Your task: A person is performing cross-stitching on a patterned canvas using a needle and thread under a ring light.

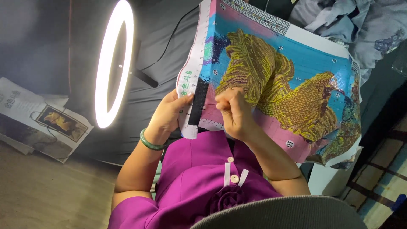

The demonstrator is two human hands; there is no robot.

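The cross-stitch canvas lies across the person's lap: soft, light cloth, likely to sag, best taken by its white border. The left hand grips that edge; the right hand pinches closed on the stitched area, needle not discernible. A lit ring lamp stands just beside.

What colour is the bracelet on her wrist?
Green. The bracelet sits on the left hand's wrist, clearest in the head view.
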